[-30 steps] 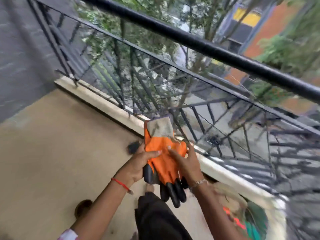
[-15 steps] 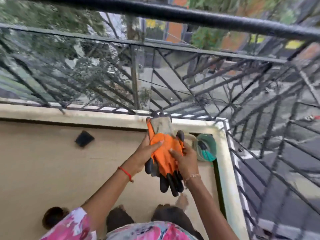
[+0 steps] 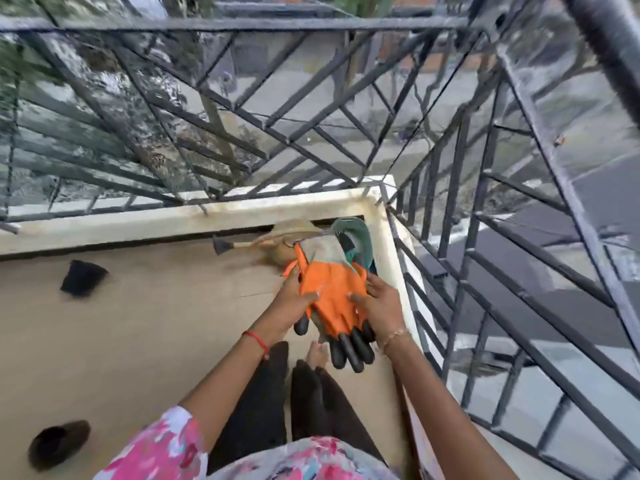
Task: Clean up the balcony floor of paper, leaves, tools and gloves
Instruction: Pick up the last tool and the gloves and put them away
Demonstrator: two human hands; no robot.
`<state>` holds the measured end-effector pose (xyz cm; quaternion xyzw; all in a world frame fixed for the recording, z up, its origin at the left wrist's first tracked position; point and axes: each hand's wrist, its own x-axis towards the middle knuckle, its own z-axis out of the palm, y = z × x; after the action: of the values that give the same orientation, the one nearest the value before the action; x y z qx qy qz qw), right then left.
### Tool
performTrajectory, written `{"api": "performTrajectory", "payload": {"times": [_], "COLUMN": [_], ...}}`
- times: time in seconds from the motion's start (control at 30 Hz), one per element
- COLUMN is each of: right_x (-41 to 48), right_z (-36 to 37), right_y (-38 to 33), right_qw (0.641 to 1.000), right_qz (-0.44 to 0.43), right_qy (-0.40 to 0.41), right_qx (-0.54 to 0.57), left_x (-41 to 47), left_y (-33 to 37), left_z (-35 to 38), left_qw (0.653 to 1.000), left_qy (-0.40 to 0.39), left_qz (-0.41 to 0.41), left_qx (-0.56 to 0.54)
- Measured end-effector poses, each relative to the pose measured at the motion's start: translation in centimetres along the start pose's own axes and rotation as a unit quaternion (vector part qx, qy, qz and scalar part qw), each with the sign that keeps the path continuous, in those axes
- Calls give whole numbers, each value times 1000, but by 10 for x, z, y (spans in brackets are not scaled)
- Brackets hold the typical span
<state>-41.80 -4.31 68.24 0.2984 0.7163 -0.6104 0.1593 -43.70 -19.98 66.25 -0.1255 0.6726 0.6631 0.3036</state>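
A stacked pair of orange work gloves [image 3: 332,292] with black fingertips and grey cuffs hangs in front of me over the balcony's right corner. My left hand [image 3: 291,308] grips the gloves' left edge, thumb across the orange palm. Along the right edge my right hand [image 3: 379,308] holds them the same way. Below the gloves, in the corner of the floor, lie a green tool bag [image 3: 358,242], a tan cloth or hat [image 3: 294,232] and a small hand tool with a dark blade [image 3: 221,244].
A black metal railing [image 3: 311,140] on a cream kerb [image 3: 207,209] encloses the corner on the far and right sides. On the tan floor sit a small black pot [image 3: 81,277] and a dark round object [image 3: 57,443] at lower left. My legs and bare foot [image 3: 317,355] stand below the gloves.
The view has swung right and down toward the balcony corner. Both hands keep hold of the gloves and now carry them over the green bag and tools in the corner.
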Motion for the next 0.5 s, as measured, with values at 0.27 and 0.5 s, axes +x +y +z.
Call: {"api": "performTrajectory", "payload": {"times": [0.27,0.5], "right_x": [73,177], "right_z": [-26,-31], "right_y": [18,70], "right_qw": [994,980], "right_qz": [73,131], "right_qy": [68,151], "right_qx": [32,10], "left_x": [83,192], "left_y": [-13,-58], "left_z": [22,48], "left_qw": [993,987], "left_qy": [-89,-108], "left_qz": [-39,-64], "left_qx": [66,105]}}
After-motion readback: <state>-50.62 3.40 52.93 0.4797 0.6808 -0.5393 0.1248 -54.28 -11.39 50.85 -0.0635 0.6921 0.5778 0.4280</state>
